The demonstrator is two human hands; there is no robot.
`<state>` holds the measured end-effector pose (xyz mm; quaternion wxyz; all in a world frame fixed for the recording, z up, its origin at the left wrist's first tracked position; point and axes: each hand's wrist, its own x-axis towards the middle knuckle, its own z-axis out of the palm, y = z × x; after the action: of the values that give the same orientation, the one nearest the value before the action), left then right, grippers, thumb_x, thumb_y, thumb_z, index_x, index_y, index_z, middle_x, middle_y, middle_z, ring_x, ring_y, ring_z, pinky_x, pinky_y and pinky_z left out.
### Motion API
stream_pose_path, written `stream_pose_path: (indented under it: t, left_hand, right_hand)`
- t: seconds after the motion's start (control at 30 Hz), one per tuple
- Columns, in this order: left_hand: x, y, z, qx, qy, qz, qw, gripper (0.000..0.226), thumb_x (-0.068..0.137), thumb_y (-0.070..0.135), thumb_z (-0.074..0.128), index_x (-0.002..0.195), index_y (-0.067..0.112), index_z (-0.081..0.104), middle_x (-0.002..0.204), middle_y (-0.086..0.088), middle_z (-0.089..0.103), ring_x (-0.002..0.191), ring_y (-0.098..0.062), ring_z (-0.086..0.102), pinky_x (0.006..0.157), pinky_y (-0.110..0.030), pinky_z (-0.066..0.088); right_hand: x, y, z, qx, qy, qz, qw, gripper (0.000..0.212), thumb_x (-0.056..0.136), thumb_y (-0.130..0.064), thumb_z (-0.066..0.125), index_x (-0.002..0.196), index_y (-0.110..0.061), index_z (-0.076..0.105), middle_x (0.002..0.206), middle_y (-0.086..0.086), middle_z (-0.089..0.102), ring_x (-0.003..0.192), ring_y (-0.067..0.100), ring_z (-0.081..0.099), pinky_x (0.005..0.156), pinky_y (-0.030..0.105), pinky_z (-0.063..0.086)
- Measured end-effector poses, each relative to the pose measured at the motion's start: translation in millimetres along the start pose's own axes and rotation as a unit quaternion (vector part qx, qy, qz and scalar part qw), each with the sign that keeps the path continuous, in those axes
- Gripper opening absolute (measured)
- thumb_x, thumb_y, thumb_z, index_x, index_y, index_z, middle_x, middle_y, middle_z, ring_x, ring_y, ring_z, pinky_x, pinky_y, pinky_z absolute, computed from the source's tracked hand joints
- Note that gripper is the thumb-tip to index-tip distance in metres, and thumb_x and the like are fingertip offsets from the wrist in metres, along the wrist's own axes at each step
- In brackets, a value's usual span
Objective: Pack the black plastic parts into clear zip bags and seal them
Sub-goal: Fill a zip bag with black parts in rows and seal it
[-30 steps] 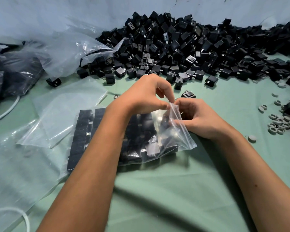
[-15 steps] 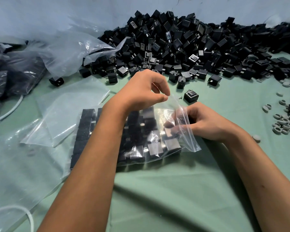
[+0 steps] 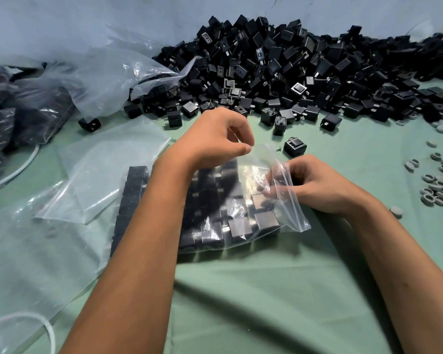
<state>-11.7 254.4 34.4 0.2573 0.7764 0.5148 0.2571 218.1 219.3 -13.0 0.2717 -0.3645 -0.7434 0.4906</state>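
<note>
Both hands pinch zip bag; unlabelled.

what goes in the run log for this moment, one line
stage: sealing | zip bag: full, on table | left hand: pinches bag's top edge | right hand: grips bag mouth | seal: not yet closed

Glossy clear plastic zip bag, matt black plastic parts, smooth green cloth tabletop
</note>
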Motion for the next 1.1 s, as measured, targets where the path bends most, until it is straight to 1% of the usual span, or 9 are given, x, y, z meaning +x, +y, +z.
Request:
stream_pose_path:
  t: [0.23, 0.43, 0.5, 0.57, 0.67, 0.73, 0.8, 0.93, 1.1]
  left_hand:
    - [-7.2, -35.3, -14.5, 0.038, -0.037, -0.112, 0.992, 0.016, 0.085, 0.019, 0.083, 0.095, 0.025, 0.073, 0.091, 0.008, 0.074, 0.084, -0.006, 0.071, 0.078, -0.03, 0.057]
    - [-11.8, -46.8, -18.2, 0.008, -0.06, -0.141, 0.988, 0.018, 0.077, 0.027, 0.09, 0.089, 0.027, 0.076, 0.083, 0.008, 0.076, 0.077, -0.006, 0.073, 0.079, -0.031, 0.058]
    - [-12.0, -46.7, -16.8, 0.004, -0.061, -0.143, 0.988, 0.016, 0.076, 0.028, 0.09, 0.086, 0.025, 0.077, 0.077, 0.009, 0.075, 0.07, -0.006, 0.07, 0.076, -0.03, 0.056]
    - [-12.1, -46.2, -16.8, 0.002, -0.065, -0.142, 0.988, 0.014, 0.078, 0.027, 0.089, 0.084, 0.024, 0.077, 0.073, 0.007, 0.074, 0.063, -0.005, 0.065, 0.071, -0.029, 0.052]
    - [-12.4, -44.1, -17.0, 0.015, -0.06, -0.141, 0.988, 0.012, 0.081, 0.03, 0.087, 0.083, 0.024, 0.076, 0.071, 0.008, 0.073, 0.058, 0.001, 0.062, 0.066, -0.027, 0.047]
    - [-10.5, -38.9, -14.3, 0.015, -0.041, -0.134, 0.99, 0.012, 0.083, 0.029, 0.085, 0.089, 0.026, 0.075, 0.077, 0.009, 0.075, 0.065, 0.002, 0.066, 0.067, -0.028, 0.052]
    - [-7.4, -30.8, -8.7, 0.01, -0.002, -0.11, 0.994, 0.019, 0.086, 0.025, 0.082, 0.102, 0.029, 0.072, 0.092, 0.008, 0.073, 0.085, -0.006, 0.068, 0.078, -0.03, 0.055]
    - [-0.7, -10.5, 4.3, 0.003, 0.004, -0.038, 0.999, 0.032, 0.092, 0.018, 0.074, 0.114, 0.041, 0.07, 0.12, 0.011, 0.063, 0.116, -0.008, 0.056, 0.099, -0.032, 0.046]
    - [2.0, 3.6, 21.8, 0.031, -0.059, 0.002, 0.998, 0.047, 0.099, 0.011, 0.063, 0.126, 0.049, 0.065, 0.135, 0.007, 0.048, 0.134, -0.014, 0.03, 0.117, -0.043, 0.022]
  right_hand:
    - [4.0, 0.3, 12.5, -0.009, 0.013, 0.023, 1.0, 0.014, 0.1, -0.019, 0.068, 0.107, -0.013, 0.078, 0.081, -0.007, 0.076, 0.069, 0.002, 0.071, 0.063, 0.015, 0.053]
    - [6.2, 1.1, 15.8, -0.006, 0.009, 0.026, 1.0, 0.017, 0.099, -0.021, 0.068, 0.11, -0.013, 0.079, 0.1, 0.01, 0.078, 0.091, 0.026, 0.076, 0.077, 0.03, 0.062]
    - [6.7, 3.8, 11.9, -0.037, 0.052, 0.022, 0.998, 0.013, 0.097, -0.023, 0.072, 0.105, -0.019, 0.08, 0.093, 0.002, 0.079, 0.083, 0.02, 0.075, 0.069, 0.027, 0.058]
    - [8.3, 11.2, 6.1, -0.073, 0.178, 0.011, 0.981, 0.008, 0.095, -0.019, 0.074, 0.098, -0.019, 0.082, 0.087, 0.0, 0.078, 0.078, 0.024, 0.072, 0.067, 0.04, 0.057]
    - [12.3, 24.7, -4.7, -0.225, 0.363, 0.012, 0.904, 0.013, 0.093, -0.013, 0.071, 0.099, -0.022, 0.079, 0.106, 0.0, 0.073, 0.096, 0.017, 0.064, 0.091, 0.036, 0.054]
    - [16.0, 31.1, -9.9, -0.334, 0.339, 0.057, 0.878, 0.033, 0.094, -0.013, 0.069, 0.123, -0.027, 0.071, 0.146, 0.006, 0.05, 0.134, 0.028, 0.041, 0.116, 0.037, 0.036]
    - [19.3, 33.5, -10.8, -0.377, 0.249, 0.107, 0.886, 0.048, 0.098, -0.013, 0.061, 0.142, -0.032, 0.058, 0.165, 0.002, 0.027, 0.148, 0.032, 0.021, 0.123, 0.051, 0.024]
    - [18.6, 34.6, -12.1, -0.351, 0.241, 0.053, 0.903, 0.037, 0.094, -0.002, 0.063, 0.123, -0.02, 0.074, 0.138, 0.008, 0.06, 0.129, 0.034, 0.049, 0.109, 0.048, 0.043]
    - [8.1, 25.0, -15.8, -0.256, 0.282, 0.011, 0.925, 0.034, 0.084, -0.003, 0.075, 0.111, -0.023, 0.077, 0.105, -0.004, 0.073, 0.092, 0.017, 0.066, 0.087, 0.041, 0.057]
